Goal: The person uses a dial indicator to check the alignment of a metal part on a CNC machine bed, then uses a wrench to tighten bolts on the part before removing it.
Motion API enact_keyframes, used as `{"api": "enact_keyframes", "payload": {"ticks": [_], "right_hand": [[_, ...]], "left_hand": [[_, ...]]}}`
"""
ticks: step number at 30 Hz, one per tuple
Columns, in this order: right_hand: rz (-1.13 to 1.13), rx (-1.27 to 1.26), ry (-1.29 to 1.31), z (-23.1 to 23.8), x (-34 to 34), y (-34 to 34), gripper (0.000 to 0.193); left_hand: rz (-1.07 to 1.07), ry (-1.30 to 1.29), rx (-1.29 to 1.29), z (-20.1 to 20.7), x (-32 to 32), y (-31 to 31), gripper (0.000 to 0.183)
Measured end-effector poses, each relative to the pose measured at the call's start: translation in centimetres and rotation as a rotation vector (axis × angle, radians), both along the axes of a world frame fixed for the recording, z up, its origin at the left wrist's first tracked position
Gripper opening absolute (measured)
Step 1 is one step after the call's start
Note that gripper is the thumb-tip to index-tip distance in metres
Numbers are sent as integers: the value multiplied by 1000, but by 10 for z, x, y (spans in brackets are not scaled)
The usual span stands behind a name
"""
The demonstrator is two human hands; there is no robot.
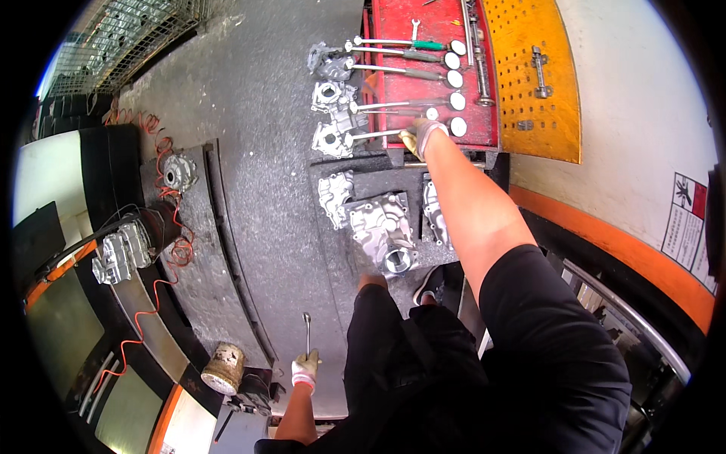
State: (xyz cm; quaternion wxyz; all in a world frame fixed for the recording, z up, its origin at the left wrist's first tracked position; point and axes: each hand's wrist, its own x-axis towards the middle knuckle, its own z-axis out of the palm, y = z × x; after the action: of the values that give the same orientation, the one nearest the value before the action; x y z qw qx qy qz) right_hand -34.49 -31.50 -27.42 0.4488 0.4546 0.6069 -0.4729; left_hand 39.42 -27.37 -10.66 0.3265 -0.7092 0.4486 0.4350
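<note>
At the lower left, my left hand point(305, 368), in a pale glove, is closed round a silver wrench point(307, 331), its ring end pointing away from me. My right arm stretches to the red tool cart top point(423, 17). There my right hand point(420, 139), also gloved, has its fingers wrapped round the handle end of the nearest long-handled tool point(374, 136), a silver shaft with a small head. Several similar tools point(408, 73) lie beside it in a row, with round white discs at their right ends. In front of my legs sits a large cast metal housing point(382, 227).
More metal castings point(330, 140) line the cart's left side. A yellow perforated panel point(533, 83) stands to the right. On the left, a bench point(208, 242) bears a round casting point(180, 172) and an orange coiled hose point(181, 250). A stained bucket point(224, 368) stands near my left hand.
</note>
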Motion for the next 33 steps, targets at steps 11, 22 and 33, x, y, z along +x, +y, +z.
{"api": "enact_keyframes", "payload": {"ticks": [11, 22, 33], "right_hand": [[167, 42, -85, 16, -7, -4, 44], [-106, -93, -131, 62, -1, -28, 35], [-43, -116, -214, 45, -14, -57, 31]], "left_hand": [[54, 70, -51, 5, -30, -20, 38], [-6, 48, -86, -5, -45, -36, 38], [75, 31, -68, 15, -54, -36, 39]]}}
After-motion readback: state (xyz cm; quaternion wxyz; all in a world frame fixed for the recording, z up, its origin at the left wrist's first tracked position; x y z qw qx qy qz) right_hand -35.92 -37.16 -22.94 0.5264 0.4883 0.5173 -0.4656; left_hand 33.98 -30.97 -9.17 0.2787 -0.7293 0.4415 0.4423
